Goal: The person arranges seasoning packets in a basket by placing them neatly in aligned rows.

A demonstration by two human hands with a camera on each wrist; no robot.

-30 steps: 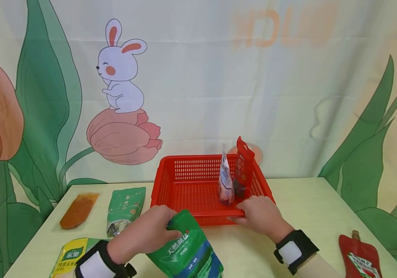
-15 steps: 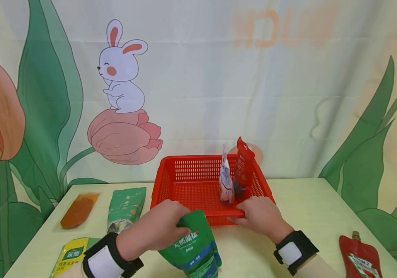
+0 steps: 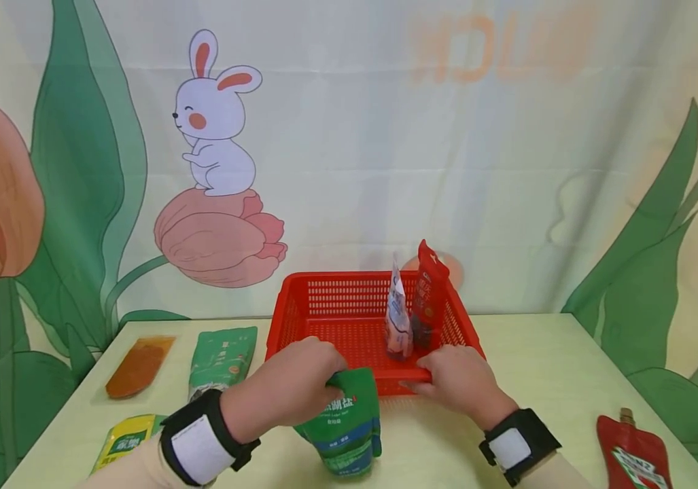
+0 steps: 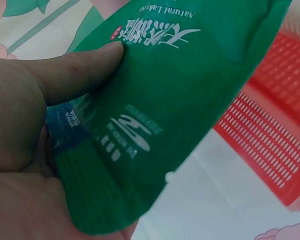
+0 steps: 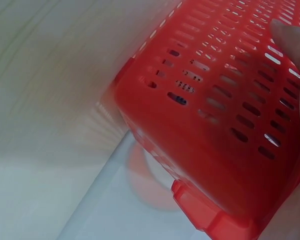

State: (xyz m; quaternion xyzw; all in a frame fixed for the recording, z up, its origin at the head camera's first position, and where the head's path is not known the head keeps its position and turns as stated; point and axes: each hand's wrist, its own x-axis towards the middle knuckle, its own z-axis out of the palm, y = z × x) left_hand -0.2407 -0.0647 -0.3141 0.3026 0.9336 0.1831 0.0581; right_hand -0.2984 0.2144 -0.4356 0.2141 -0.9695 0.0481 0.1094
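My left hand (image 3: 290,390) pinches the top corner of a green bag of salt (image 3: 349,435), thumb on its printed front. It hangs upright just in front of the basket's near side; in the left wrist view, the salt bag (image 4: 180,90) covers the fingers behind it. My right hand (image 3: 459,384) grips the near rim of a red plastic basket (image 3: 349,276) by its right corner. Inside the basket, toward the right, a white and pink pouch (image 3: 397,322) and a taller red bag (image 3: 428,299) stand upright. The right wrist view has the basket's slotted wall (image 5: 190,135) close up.
On the table's left lie a flat orange-brown sachet (image 3: 141,367), a green pouch (image 3: 223,356) and a yellow pouch (image 3: 125,441), partly behind the left forearm. A red ketchup pouch (image 3: 633,448) lies front right. A printed curtain (image 3: 349,136) hangs behind the table.
My left hand has carried the salt bag right and slightly up toward the basket, and the bag has turned more upright. The right hand and basket have stayed put.
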